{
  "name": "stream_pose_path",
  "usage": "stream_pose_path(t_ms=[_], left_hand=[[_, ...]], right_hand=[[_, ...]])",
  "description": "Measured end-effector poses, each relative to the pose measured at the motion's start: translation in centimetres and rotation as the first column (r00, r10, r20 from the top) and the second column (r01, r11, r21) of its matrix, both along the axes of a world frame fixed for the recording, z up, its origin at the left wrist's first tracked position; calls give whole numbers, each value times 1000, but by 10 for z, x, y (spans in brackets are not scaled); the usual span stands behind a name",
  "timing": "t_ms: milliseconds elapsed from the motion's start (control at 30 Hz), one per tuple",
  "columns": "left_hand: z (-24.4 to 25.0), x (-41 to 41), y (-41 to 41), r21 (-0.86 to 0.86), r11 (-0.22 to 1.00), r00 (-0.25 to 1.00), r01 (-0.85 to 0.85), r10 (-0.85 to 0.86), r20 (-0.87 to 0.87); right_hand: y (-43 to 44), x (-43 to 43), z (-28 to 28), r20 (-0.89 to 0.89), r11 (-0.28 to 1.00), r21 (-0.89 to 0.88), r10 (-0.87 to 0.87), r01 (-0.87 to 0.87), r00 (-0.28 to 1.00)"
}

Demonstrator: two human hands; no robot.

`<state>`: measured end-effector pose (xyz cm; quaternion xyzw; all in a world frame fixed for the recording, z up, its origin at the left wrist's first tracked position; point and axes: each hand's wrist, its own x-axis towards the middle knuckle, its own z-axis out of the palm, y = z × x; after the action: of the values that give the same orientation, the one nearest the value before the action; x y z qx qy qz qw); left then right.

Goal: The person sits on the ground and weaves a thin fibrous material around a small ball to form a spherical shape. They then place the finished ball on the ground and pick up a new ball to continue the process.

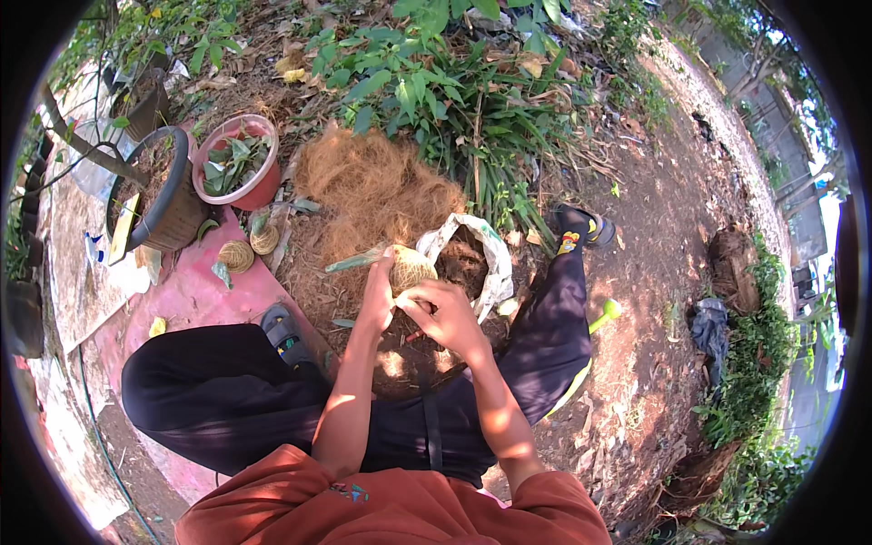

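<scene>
My left hand (377, 293) holds a fiber ball wrapped in thin string (411, 271) from its left side, and a green leafy cutting (355, 261) sticks out of the ball to the left. At the ball's lower right is my right hand (443, 313), its fingers bent and pinched together; whether they grip string is too small to tell. Just right of the ball stands an open white sack (501, 262) with dark brown material inside. Beyond the hands lies a loose heap of brown coconut fiber (381, 180). Two more wrapped balls (236, 256) with leaves rest at the left.
A pink pot with cut leaves (271, 160) stands at the upper left, beside a large dark pot (178, 225) holding a woody plant. A pink sheet (197, 300) covers ground at the left. Green plants (490, 136) grow ahead. My legs are spread on both sides.
</scene>
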<state>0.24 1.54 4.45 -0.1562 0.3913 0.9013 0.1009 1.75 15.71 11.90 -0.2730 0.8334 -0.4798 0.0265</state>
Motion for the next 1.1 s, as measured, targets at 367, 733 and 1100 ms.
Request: stream_pose_path(t_ms=[367, 733, 1100], left_hand=[[-15, 6, 17, 148, 961, 972, 233, -228, -49], [-20, -3, 0, 296, 942, 986, -159, 165, 5], [-33, 0, 3, 116, 963, 970, -243, 240, 39]], right_hand=[[43, -52, -25, 59, 931, -46, -359, 362, 932], [56, -38, -79, 185, 842, -42, -522, 538, 832], [-2, 8, -41, 26, 998, 28, -51, 51, 998]])
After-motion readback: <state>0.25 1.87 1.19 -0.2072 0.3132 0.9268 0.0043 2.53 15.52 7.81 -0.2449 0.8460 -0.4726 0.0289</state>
